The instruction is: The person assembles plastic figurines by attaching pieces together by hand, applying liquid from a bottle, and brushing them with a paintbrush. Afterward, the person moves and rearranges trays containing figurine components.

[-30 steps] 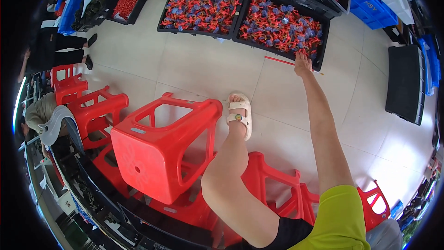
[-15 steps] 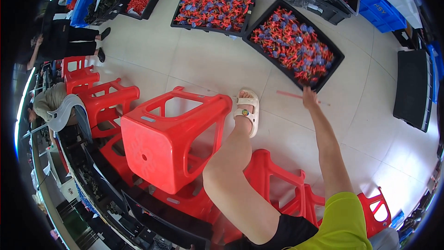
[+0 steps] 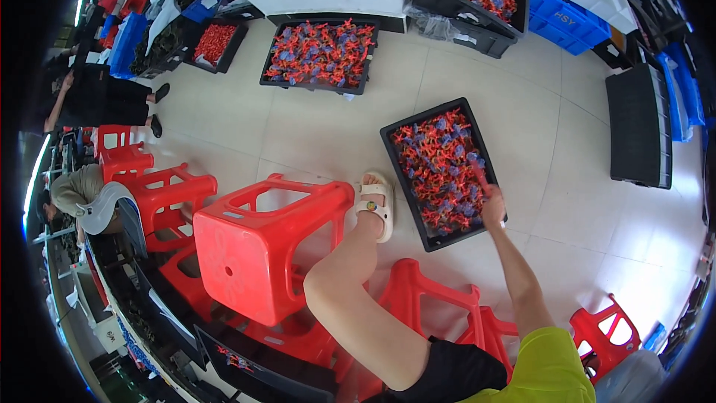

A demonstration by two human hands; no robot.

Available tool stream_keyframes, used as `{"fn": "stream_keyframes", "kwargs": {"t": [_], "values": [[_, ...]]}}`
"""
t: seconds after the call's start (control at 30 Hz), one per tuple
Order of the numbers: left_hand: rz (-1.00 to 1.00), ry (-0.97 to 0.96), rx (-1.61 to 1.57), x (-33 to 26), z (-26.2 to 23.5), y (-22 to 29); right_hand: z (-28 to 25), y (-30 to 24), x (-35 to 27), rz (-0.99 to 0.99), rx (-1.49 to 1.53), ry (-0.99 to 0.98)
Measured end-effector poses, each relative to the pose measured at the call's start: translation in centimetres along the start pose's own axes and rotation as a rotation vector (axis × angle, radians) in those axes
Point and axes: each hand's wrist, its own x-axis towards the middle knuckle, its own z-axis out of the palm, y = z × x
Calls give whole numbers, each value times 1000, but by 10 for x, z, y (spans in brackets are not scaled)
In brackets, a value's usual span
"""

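Observation:
My right hand (image 3: 493, 207) is closed around a thin red stick (image 3: 479, 175), whose far end reaches over a black crate (image 3: 394, 155). The hand is at the crate's right side, close to the near corner. Inside the crate lies a heap of small red and blue-purple pieces (image 3: 440, 172), too small and tangled to name. The crate rests on the floor, tilted to the view, in front of my sandalled foot (image 3: 375, 205). My left hand is out of view.
Red plastic stools (image 3: 246, 254) crowd the left and near side. A second black crate of red and blue pieces (image 3: 321, 56) stands by the white wall. Stacked crates (image 3: 485, 37) and a black crate on its side (image 3: 640, 127) are to the right. A person (image 3: 112, 97) stands at far left.
The black crate has come nearer, away from the crate by the wall, and has turned. My right hand with the red stick has shifted to the crate's right side. The view has shifted too.

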Motion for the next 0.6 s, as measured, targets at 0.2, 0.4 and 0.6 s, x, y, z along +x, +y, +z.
{"fn": "stream_keyframes", "kwargs": {"t": [0.2, 0.4, 0.6], "values": [[54, 15, 202, 7, 35, 26, 8, 178, -7, 776, -177, -57], [100, 181, 417, -45, 30, 49, 92, 112, -127, 1200, 1135, -285], [122, 287, 604, -61, 83, 84, 99, 51, -121, 1272, 1074, -173]]}}
